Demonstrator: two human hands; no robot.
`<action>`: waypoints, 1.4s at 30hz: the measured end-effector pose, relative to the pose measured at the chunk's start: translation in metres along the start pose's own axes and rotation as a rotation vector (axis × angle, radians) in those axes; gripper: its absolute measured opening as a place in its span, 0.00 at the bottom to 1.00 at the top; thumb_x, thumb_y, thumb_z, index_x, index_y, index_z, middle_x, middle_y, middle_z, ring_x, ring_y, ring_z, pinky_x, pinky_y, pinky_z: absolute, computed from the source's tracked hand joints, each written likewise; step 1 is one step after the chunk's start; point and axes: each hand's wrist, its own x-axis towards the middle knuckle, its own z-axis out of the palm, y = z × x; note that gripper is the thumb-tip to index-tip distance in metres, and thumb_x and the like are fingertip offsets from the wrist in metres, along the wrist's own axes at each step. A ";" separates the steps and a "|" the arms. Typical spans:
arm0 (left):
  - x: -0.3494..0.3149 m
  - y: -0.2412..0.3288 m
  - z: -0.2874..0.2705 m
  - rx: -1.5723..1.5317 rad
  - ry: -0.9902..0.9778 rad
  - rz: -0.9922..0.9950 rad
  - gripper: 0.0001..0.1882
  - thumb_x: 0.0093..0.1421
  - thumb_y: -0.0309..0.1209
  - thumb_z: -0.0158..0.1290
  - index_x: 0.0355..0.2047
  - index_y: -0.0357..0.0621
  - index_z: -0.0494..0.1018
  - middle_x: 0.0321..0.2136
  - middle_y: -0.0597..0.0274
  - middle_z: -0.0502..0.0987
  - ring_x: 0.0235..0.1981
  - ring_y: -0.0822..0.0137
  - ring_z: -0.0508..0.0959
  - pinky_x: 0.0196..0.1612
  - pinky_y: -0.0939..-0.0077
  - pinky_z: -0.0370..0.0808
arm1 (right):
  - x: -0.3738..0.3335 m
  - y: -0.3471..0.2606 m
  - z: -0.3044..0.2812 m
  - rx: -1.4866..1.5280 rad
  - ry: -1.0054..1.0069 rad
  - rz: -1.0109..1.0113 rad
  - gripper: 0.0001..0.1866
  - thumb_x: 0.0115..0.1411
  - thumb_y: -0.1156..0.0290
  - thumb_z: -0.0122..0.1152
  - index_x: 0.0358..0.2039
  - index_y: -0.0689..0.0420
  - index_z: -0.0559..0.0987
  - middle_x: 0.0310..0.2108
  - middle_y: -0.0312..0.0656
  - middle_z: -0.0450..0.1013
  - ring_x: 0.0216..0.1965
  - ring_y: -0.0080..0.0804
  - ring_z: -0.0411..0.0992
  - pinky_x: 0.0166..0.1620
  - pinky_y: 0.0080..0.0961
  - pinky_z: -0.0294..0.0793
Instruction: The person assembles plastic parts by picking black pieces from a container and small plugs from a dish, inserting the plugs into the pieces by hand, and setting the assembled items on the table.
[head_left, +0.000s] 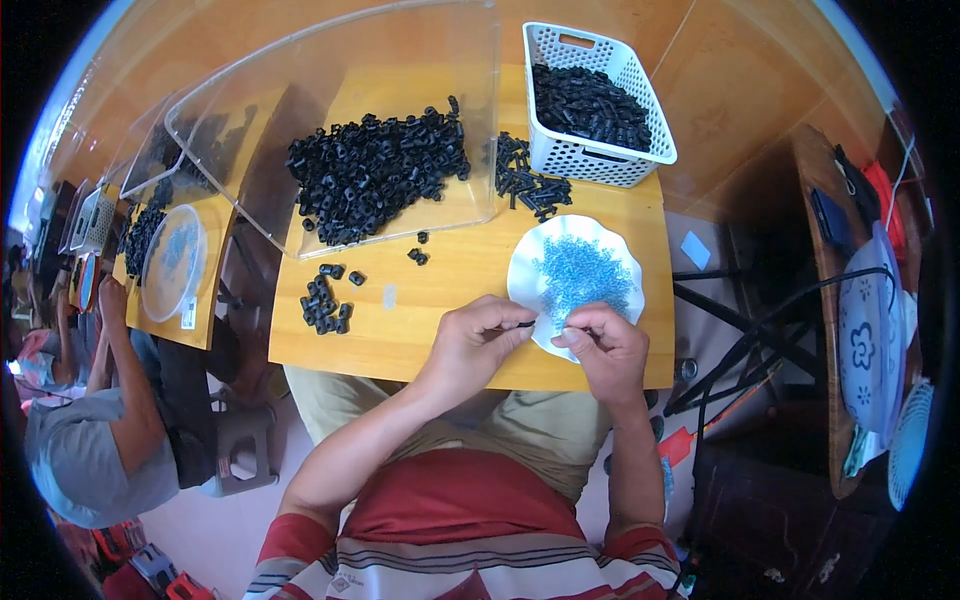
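My left hand (470,345) pinches a small black plastic part (526,324) between thumb and fingertips, at the left rim of a wavy-edged white plate (522,262). A heap of tiny clear-blue pieces (582,275) lies on that plate. Over the plate's near edge, my right hand (608,350) is closed, thumb against fingers; whatever it grips is too small or hidden to name. The two hands are close together but apart. To their left, a cluster of small black parts (325,308) sits on the wooden table (430,325).
A clear plastic bin (480,195) on its side holds a large pile of black parts (380,170). Black pin-like pieces (530,185) lie beside a white perforated basket (600,165) filled with black parts. At left, another person (110,430) sits at a similar table.
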 end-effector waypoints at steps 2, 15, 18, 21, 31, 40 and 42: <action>-0.006 -0.001 -0.002 -0.019 -0.014 -0.012 0.09 0.61 0.19 0.59 0.43 0.36 0.80 0.38 0.57 0.80 0.38 0.71 0.80 0.42 0.79 0.77 | -0.002 0.000 0.007 -0.033 -0.040 -0.008 0.06 0.59 0.81 0.66 0.36 0.63 0.79 0.34 0.37 0.76 0.34 0.19 0.73 0.38 0.18 0.74; -0.030 -0.020 -0.015 -0.610 0.068 -0.207 0.11 0.62 0.18 0.58 0.45 0.34 0.76 0.36 0.58 0.81 0.37 0.70 0.82 0.44 0.77 0.81 | -0.007 -0.006 0.040 0.000 -0.087 0.016 0.05 0.59 0.80 0.67 0.35 0.63 0.80 0.34 0.38 0.76 0.32 0.18 0.72 0.35 0.17 0.72; -0.035 -0.014 -0.015 -0.782 0.097 -0.247 0.10 0.63 0.18 0.58 0.45 0.37 0.76 0.36 0.59 0.81 0.37 0.69 0.83 0.45 0.74 0.82 | -0.008 -0.009 0.049 0.009 -0.078 -0.001 0.05 0.58 0.80 0.68 0.35 0.63 0.80 0.34 0.37 0.76 0.32 0.18 0.72 0.35 0.17 0.72; -0.040 -0.014 -0.018 -0.877 0.111 -0.271 0.09 0.63 0.20 0.57 0.44 0.39 0.76 0.37 0.59 0.82 0.37 0.68 0.83 0.46 0.73 0.83 | -0.010 -0.009 0.055 0.037 -0.069 -0.008 0.06 0.57 0.80 0.69 0.34 0.62 0.80 0.34 0.37 0.76 0.32 0.18 0.72 0.35 0.17 0.71; -0.048 -0.020 -0.030 -1.083 0.081 -0.295 0.08 0.65 0.22 0.57 0.44 0.41 0.75 0.37 0.60 0.81 0.38 0.70 0.83 0.44 0.78 0.82 | -0.011 -0.015 0.073 -0.047 -0.078 -0.081 0.06 0.56 0.79 0.71 0.32 0.63 0.81 0.33 0.37 0.77 0.31 0.17 0.71 0.33 0.15 0.70; -0.053 -0.020 -0.039 -1.060 0.059 -0.278 0.07 0.64 0.20 0.56 0.43 0.41 0.75 0.38 0.58 0.81 0.39 0.69 0.83 0.45 0.77 0.83 | -0.009 -0.012 0.079 -0.074 -0.110 -0.075 0.06 0.55 0.81 0.70 0.33 0.64 0.80 0.32 0.38 0.77 0.30 0.18 0.72 0.32 0.16 0.71; -0.053 -0.021 -0.042 -1.056 0.038 -0.280 0.07 0.64 0.20 0.56 0.42 0.40 0.75 0.38 0.57 0.81 0.40 0.69 0.83 0.45 0.77 0.83 | -0.008 -0.013 0.080 -0.054 -0.124 -0.059 0.05 0.56 0.81 0.69 0.33 0.64 0.81 0.32 0.38 0.77 0.30 0.18 0.72 0.32 0.16 0.71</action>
